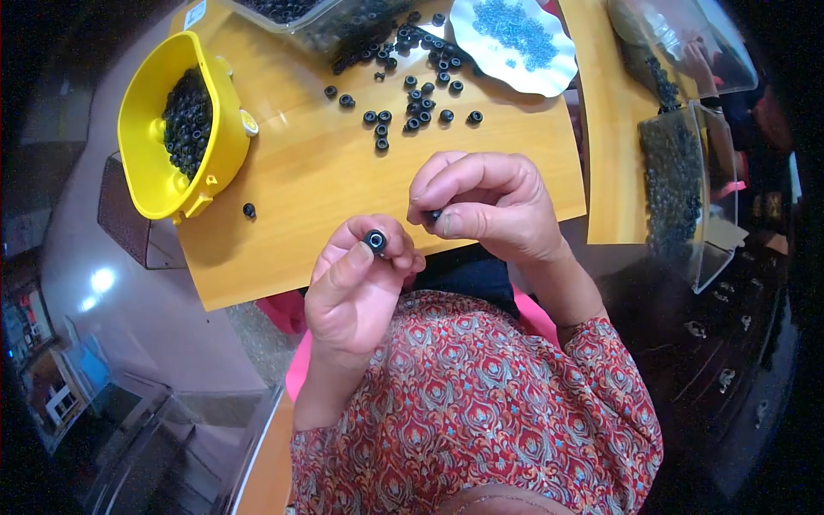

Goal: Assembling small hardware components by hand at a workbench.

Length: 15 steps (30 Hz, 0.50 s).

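Between the thumb and fingers of my left hand [352, 287] is a small round black part [375, 240] with a pale ring around its central hole, facing up. My right hand [498, 202], just to the right and slightly farther off, pinches another small dark piece [432, 215], mostly covered by the fingertips. Both hands are over the near edge of the wooden table [292, 180], close together but apart. Beyond them lie loose black parts [382, 130] of the same kind, some bunched together. A single black part [249, 210] rests to the left of my hands.
A yellow tub [137, 112] at the left holds many black parts. At the far side are a clear plastic bin [300, 33] and a white wavy-edged plate [549, 81] with small clear bluish pieces. On the right, another clear container [705, 197] holds dark parts.
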Each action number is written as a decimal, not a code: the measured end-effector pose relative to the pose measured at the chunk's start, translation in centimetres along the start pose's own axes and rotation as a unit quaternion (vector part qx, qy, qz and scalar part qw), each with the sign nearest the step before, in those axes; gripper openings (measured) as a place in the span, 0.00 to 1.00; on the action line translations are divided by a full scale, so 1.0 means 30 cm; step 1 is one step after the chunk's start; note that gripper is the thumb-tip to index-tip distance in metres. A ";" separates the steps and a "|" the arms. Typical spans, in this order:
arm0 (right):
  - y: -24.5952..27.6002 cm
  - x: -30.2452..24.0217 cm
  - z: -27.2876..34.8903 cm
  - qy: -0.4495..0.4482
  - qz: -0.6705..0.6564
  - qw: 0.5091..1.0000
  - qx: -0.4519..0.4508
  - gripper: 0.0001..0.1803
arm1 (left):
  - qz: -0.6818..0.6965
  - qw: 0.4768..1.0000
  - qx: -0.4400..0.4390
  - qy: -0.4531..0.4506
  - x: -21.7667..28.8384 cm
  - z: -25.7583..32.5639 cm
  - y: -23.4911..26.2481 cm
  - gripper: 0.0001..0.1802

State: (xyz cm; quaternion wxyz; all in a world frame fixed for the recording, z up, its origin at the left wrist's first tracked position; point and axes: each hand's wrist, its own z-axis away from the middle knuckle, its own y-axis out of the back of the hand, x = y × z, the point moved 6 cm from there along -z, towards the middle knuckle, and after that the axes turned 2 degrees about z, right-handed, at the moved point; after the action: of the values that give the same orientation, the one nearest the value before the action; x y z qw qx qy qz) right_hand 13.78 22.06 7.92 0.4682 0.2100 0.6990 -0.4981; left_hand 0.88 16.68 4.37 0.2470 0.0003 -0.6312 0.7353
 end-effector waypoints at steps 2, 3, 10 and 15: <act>-0.008 -0.006 0.005 -0.012 -0.012 1.000 -0.007 0.09 | -0.001 1.000 -0.005 0.001 -0.003 0.003 -0.004 0.11; -0.009 -0.010 0.008 -0.010 -0.011 1.000 -0.007 0.09 | -0.001 1.000 -0.010 0.000 -0.004 0.005 -0.008 0.11; 0.015 0.020 0.030 -0.036 0.036 0.997 0.050 0.14 | -0.008 1.000 0.007 0.002 -0.009 0.007 -0.004 0.12; 0.008 -0.029 0.025 0.110 0.164 0.980 -0.009 0.10 | -0.038 0.999 -0.008 -0.006 -0.009 0.002 -0.009 0.13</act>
State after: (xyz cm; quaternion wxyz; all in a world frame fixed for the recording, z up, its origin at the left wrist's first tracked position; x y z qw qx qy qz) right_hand 14.70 21.63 8.50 0.4655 0.3713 0.7071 -0.3816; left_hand 1.19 16.55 4.56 0.2711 0.0263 -0.6383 0.7200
